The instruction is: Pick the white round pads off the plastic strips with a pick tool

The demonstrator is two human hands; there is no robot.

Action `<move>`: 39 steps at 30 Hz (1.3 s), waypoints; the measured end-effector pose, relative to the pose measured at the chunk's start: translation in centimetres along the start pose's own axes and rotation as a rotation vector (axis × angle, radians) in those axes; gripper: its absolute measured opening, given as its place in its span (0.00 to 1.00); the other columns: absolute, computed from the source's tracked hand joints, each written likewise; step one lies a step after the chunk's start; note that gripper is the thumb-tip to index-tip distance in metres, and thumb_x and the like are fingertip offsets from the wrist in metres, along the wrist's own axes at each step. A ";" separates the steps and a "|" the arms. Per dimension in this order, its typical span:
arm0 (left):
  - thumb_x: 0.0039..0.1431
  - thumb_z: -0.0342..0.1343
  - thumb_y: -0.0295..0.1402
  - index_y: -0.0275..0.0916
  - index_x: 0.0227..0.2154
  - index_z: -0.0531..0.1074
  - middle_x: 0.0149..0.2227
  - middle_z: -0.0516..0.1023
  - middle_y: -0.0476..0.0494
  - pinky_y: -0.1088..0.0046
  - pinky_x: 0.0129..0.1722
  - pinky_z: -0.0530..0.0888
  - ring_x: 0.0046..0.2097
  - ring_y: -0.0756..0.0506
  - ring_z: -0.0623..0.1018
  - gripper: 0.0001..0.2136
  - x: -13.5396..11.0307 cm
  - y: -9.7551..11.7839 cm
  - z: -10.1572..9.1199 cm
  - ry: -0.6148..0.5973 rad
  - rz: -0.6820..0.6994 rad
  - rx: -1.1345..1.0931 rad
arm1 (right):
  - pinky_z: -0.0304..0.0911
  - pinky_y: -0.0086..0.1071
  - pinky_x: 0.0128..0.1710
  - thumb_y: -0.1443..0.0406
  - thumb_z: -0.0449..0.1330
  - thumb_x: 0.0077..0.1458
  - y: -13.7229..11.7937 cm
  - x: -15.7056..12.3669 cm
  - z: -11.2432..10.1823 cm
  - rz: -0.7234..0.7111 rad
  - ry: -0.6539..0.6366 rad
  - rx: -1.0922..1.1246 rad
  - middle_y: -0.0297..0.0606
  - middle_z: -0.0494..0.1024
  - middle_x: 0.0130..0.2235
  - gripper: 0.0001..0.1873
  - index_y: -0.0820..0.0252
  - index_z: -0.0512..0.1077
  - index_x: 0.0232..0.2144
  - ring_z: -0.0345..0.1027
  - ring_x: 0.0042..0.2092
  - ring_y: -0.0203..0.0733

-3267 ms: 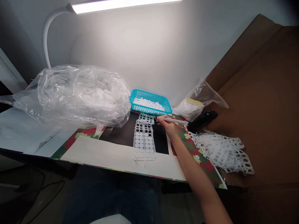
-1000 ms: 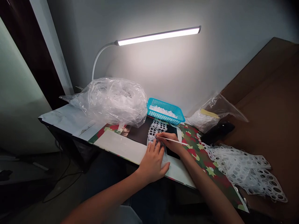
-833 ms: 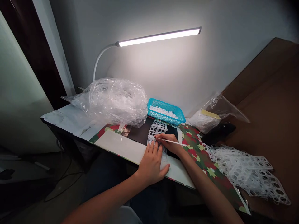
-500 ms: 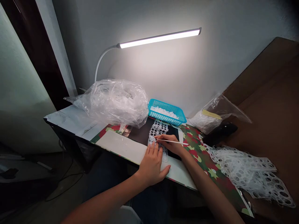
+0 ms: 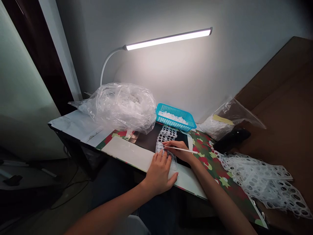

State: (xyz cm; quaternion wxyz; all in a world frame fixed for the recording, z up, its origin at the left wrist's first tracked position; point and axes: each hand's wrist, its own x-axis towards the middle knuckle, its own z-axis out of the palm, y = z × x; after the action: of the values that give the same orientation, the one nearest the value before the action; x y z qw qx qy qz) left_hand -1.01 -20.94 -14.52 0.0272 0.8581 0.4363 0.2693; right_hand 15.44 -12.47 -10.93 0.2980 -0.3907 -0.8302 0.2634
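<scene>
A translucent strip (image 5: 161,137) with rows of round holes runs away from me across a dark patch of the table. Its near part carries pale round pieces, partly covered by my fingers. My left hand (image 5: 160,173) lies flat on the near end, fingers stretched forward and thumb out to the right. Just beyond those fingertips, my right hand (image 5: 179,150) pinches a thin white stick (image 5: 189,150). One end of the stick reaches the strip, and the other points right past the hand. The exact contact at its tip is too small to make out.
Behind the strip stands a blue basket (image 5: 176,125) of small white pieces. A big clear plastic bag (image 5: 119,107) sits to its left, beneath a lit lamp (image 5: 168,39). On the right are a smaller bag (image 5: 217,127), a black object (image 5: 232,138) and a heap of perforated strips (image 5: 266,182).
The whole view has shifted slightly. Both hands keep nearly the same place on the strip, and the stick stays in my right hand.
</scene>
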 end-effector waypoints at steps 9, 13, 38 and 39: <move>0.59 0.45 0.47 0.30 0.54 0.64 0.57 0.65 0.30 0.53 0.58 0.57 0.60 0.33 0.61 0.28 0.0 0.0 0.0 0.008 0.001 -0.012 | 0.70 0.37 0.40 0.58 0.56 0.57 -0.5 0.0 0.3 -0.011 0.028 -0.005 0.42 0.79 0.42 0.11 0.58 0.74 0.30 0.75 0.42 0.45; 0.59 0.44 0.48 0.30 0.54 0.64 0.58 0.64 0.31 0.53 0.58 0.56 0.61 0.33 0.60 0.28 -0.1 -0.1 0.2 0.012 0.006 -0.009 | 0.70 0.36 0.40 0.59 0.56 0.57 -0.4 0.0 0.3 -0.022 0.036 -0.002 0.42 0.79 0.42 0.11 0.58 0.74 0.30 0.75 0.43 0.45; 0.59 0.45 0.47 0.30 0.53 0.64 0.56 0.65 0.30 0.53 0.57 0.58 0.60 0.32 0.61 0.28 0.0 0.0 -0.1 0.015 0.014 0.002 | 0.69 0.36 0.43 0.60 0.54 0.59 -0.2 0.0 0.4 -0.089 0.018 -0.122 0.41 0.79 0.43 0.10 0.57 0.73 0.32 0.74 0.44 0.43; 0.58 0.45 0.47 0.29 0.53 0.65 0.56 0.65 0.29 0.53 0.57 0.58 0.60 0.32 0.61 0.28 0.0 0.0 -0.1 0.011 0.012 0.001 | 0.69 0.36 0.43 0.61 0.53 0.59 -0.1 0.0 0.5 -0.120 0.020 -0.165 0.41 0.78 0.44 0.10 0.56 0.73 0.33 0.74 0.44 0.43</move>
State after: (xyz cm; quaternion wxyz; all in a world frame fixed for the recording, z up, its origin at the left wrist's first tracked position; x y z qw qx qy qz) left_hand -1.05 -20.94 -14.38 0.0226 0.8592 0.4316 0.2739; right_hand 15.03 -12.64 -11.18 0.2883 -0.3660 -0.8680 0.1716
